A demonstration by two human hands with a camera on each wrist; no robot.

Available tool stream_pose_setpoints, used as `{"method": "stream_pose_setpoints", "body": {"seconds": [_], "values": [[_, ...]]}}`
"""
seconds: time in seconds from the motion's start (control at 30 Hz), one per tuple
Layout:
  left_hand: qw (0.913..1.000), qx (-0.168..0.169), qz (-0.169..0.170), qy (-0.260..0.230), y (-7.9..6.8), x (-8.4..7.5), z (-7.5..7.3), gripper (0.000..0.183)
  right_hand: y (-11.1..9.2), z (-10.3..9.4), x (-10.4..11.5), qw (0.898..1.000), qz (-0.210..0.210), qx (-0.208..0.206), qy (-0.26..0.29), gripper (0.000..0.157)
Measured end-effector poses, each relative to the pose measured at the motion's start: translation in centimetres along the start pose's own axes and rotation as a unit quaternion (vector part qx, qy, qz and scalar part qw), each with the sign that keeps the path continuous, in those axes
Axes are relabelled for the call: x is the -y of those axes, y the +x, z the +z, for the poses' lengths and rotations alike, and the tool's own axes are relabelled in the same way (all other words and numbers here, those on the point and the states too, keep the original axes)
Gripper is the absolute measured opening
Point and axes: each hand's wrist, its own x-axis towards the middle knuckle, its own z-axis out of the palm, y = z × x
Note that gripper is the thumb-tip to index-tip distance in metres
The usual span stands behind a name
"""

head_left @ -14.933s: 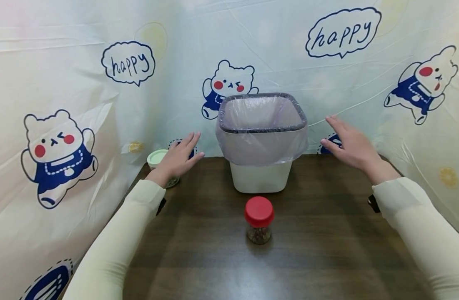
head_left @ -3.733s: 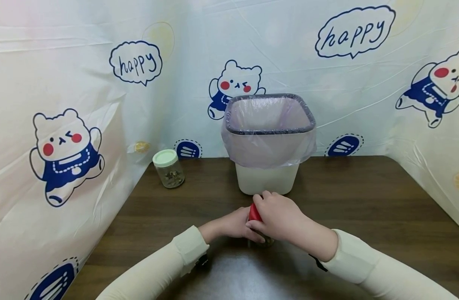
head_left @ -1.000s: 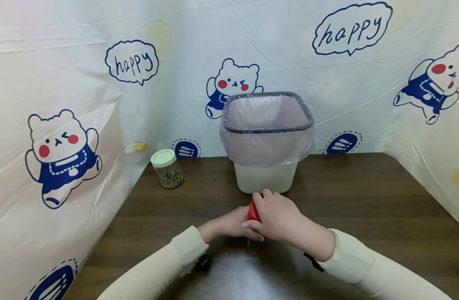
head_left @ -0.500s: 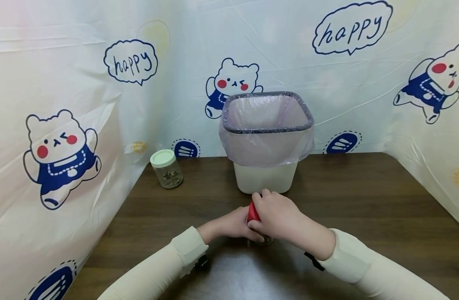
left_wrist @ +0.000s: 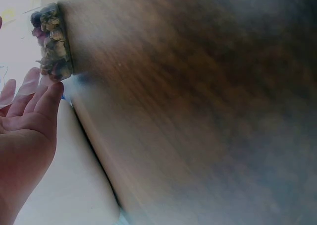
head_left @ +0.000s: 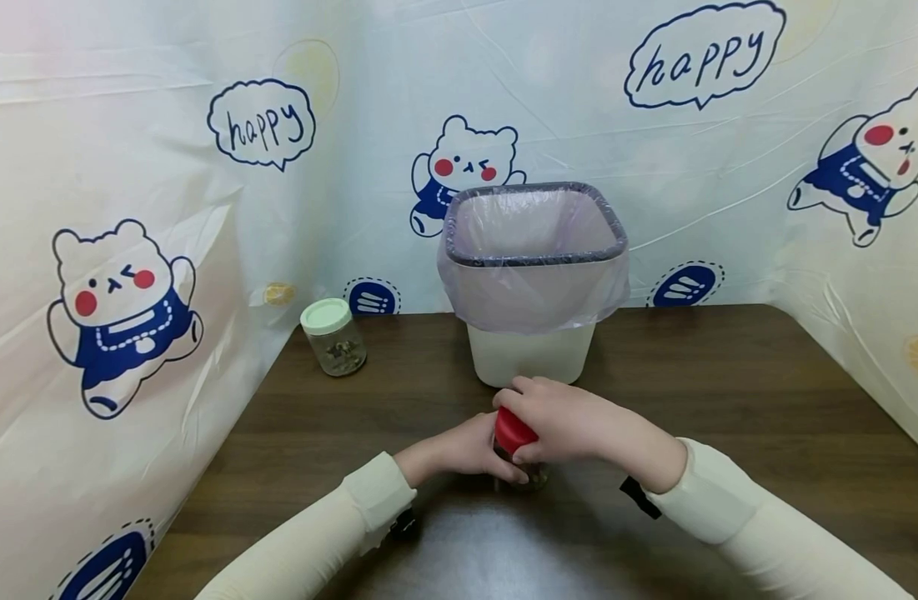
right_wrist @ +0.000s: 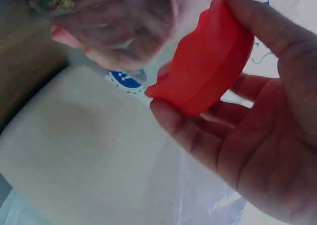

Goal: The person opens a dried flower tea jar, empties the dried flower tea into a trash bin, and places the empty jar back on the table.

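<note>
Low in the head view, my left hand point(head_left: 466, 446) holds a small clear glass jar point(head_left: 534, 477) on the table. Through its glass the left wrist view shows what look like dried flower buds point(left_wrist: 53, 46). A red lid point(head_left: 514, 430), tilted at the jar's mouth, is pinched by my right hand point(head_left: 579, 421). Seen from the right wrist, thumb and fingers clasp the lid point(right_wrist: 210, 61) at its edges, and its wavy rim shows. Behind the clear glass there, the left hand's fingers point(right_wrist: 119, 29) are visible. The right hand hides part of the jar in the head view.
Just behind the hands stands a white trash bin point(head_left: 531, 354) with a clear liner point(head_left: 534, 296). A second glass jar point(head_left: 337, 350) with a pale green lid point(head_left: 326, 315) is at the back left of the brown table point(head_left: 691, 392). A printed curtain point(head_left: 368, 100) surrounds the table.
Earliest, both hands were apart and the jar stood alone, lid on. Then both hands gripped it. In the last half second the right hand has shifted slightly and the lid has tilted.
</note>
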Motion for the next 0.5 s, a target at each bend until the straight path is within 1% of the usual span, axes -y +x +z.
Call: {"method": "stream_pose_setpoints", "body": {"seconds": [0.13,0.27,0.37,0.5], "values": [[1.0,-0.001,0.005,0.001,0.0,0.1,0.1,0.048,0.1,-0.3,-0.5,0.999,-0.036,0.018,0.027,0.048],[0.9997,0.001,0.023,-0.009,0.0,0.1,0.1,0.05,0.3,-0.5,-1.1,0.996,-0.064,0.037,0.052,0.047],[0.9994,0.001,0.027,-0.021,0.0,0.0,0.1,0.052,0.5,-0.6,-1.4,0.994,-0.077,0.049,0.063,0.048],[0.9992,-0.001,0.018,-0.035,0.0,-0.3,0.1,0.052,0.6,-0.6,-1.4,0.993,-0.08,0.066,0.063,0.052]]}}
